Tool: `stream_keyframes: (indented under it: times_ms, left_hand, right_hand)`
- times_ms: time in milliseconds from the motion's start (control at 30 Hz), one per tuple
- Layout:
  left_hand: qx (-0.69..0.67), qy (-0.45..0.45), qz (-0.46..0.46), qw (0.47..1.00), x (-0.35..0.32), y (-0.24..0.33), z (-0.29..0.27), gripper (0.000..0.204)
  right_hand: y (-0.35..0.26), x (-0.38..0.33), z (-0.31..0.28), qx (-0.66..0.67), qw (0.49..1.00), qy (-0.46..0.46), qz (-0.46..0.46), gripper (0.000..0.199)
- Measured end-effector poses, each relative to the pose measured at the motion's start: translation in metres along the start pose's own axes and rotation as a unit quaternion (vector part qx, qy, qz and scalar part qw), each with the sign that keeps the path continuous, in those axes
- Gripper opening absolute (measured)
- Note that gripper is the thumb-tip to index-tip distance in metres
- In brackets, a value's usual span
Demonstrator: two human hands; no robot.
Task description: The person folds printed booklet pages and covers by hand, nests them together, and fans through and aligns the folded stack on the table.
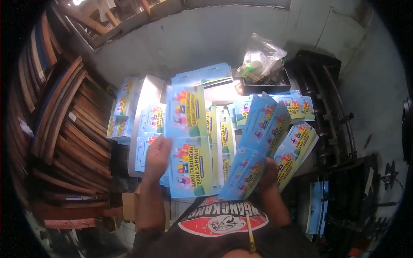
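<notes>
My left hand point(158, 151) is closed on the left edge of a printed cover sheet point(189, 165), held up in front of me. The sheet is blue and yellow-green with two repeats of a cartoon picture, and its upper part is blurred. Fanned out in my right hand point(269, 173) is a bundle of similar cover sheets point(254, 146), gripped at its right edge. Most of the right fingers are hidden by the bundle. Behind and between the hands, more printed sheets point(226, 137) lie on the table, and another stack point(297, 150) lies right of the bundle.
Wooden frames point(64, 116) are racked along the left. A black metal machine point(329, 112) with bars stands at the right. A clear plastic bag point(260, 56) sits on a black tray point(266, 88) at the back, near the wall. More sheets point(124, 103) are stacked at the table's left.
</notes>
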State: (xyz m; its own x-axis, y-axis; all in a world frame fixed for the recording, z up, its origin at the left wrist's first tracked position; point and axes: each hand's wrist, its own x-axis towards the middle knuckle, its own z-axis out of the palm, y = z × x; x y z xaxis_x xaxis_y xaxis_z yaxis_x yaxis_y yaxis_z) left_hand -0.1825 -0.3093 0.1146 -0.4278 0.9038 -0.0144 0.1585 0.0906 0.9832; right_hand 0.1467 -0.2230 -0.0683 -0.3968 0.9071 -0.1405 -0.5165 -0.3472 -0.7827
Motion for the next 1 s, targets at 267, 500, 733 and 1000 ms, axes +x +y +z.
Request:
stream_keyframes:
  times_ms: [267, 500, 733, 1000]
  left_hand:
    - [0.362, 0.091, 0.201, 0.906, -0.002, -0.064, 0.056, 0.032]
    - [0.303, -0.168, 0.177, 0.921, -0.014, 0.016, 0.098, 0.032]
    - [0.243, -0.102, 0.234, 0.936, -0.027, 0.044, 0.071, 0.033]
    - [-0.009, -0.015, 0.001, 1.000, -0.015, -0.013, -0.011, 0.032]
  right_hand:
    - [-0.023, 0.005, 0.022, 0.275, 0.953, -0.078, 0.100, 0.052]
    - [-0.013, 0.003, 0.038, 0.206, 0.966, -0.123, 0.091, 0.060]
    - [-0.015, -0.001, 0.037, 0.171, 0.973, -0.156, 0.026, 0.060]
    - [-0.034, -0.013, 0.027, 0.146, 0.988, -0.035, -0.019, 0.034]
